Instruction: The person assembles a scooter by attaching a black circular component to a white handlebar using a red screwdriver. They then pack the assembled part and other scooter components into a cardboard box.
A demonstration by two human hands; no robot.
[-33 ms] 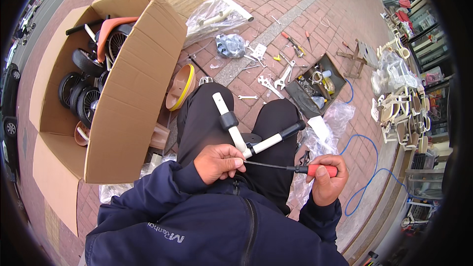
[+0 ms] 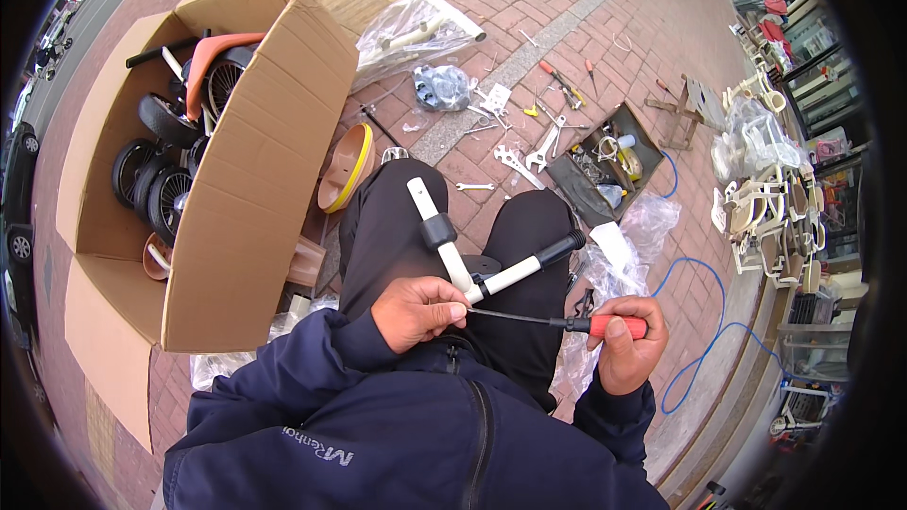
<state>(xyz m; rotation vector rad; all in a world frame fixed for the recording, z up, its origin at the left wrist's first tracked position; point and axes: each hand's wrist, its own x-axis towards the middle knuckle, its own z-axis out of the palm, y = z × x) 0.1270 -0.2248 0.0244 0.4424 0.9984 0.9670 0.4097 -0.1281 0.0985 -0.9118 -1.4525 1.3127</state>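
Right hand (image 2: 628, 349) wraps round red-handled screwdriver (image 2: 574, 324), shaft (image 2: 510, 316) pointing left. Left hand (image 2: 414, 312) — thumb and fingers pinched together at shaft's tip end. White tube frame (image 2: 455, 264) with black grip (image 2: 561, 248) lies on lap, just beyond screwdriver. Toolbox (image 2: 573, 196) stands open beyond right knee (image 2: 527, 215); cardboard box (image 2: 265, 161) with black wheels (image 2: 165, 205) at left.

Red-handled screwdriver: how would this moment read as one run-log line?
right hand: holds red-handled screwdriver; left hand: at its far end; white tube frame: over legs; open toolbox: on paving
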